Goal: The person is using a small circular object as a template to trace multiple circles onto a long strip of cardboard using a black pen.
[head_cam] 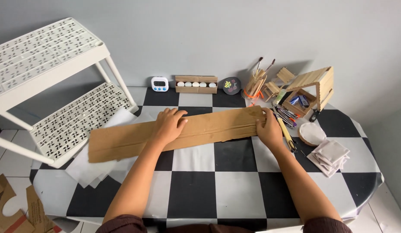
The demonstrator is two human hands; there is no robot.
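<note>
Head view, looking down at my two hands: my left hand (pixel 168 125) lies flat, fingers together and pressed palm-down on the middle of a long strip of brown cardboard (pixel 122 140). My right hand (pixel 267 129) is at the strip's right end, fingers curled over the far edge and thumb on the near side, pinching that end rather than only resting on it (how tightly I cannot tell).

The cardboard lies across the far half of the checkered table (pixel 235 190), running from its left edge, where it overlaps some white paper sheets (pixel 90 170), toward the right. A lengthwise crease shows along it, and the far flap seems already folded down flat over most of the length. I judge the fold made and now being pressed; the left part beyond my hand looks less tightly flattened, so that stretch appears left to do.

Just right of my right hand lie a yellow pencil (pixel 286 133) and other pens, then a round pale disc (pixel 312 133) and a stack of folded cloths (pixel 330 156). Farther off by the wall stand a little house of craft sticks (pixel 315 86), a stick holder with brushes (pixel 255 84), a painted dark stone (pixel 231 85), a box of white rounds (pixel 196 84) and a small white timer (pixel 160 83). A white perforated rack (pixel 58 86) stands at far left.
</note>
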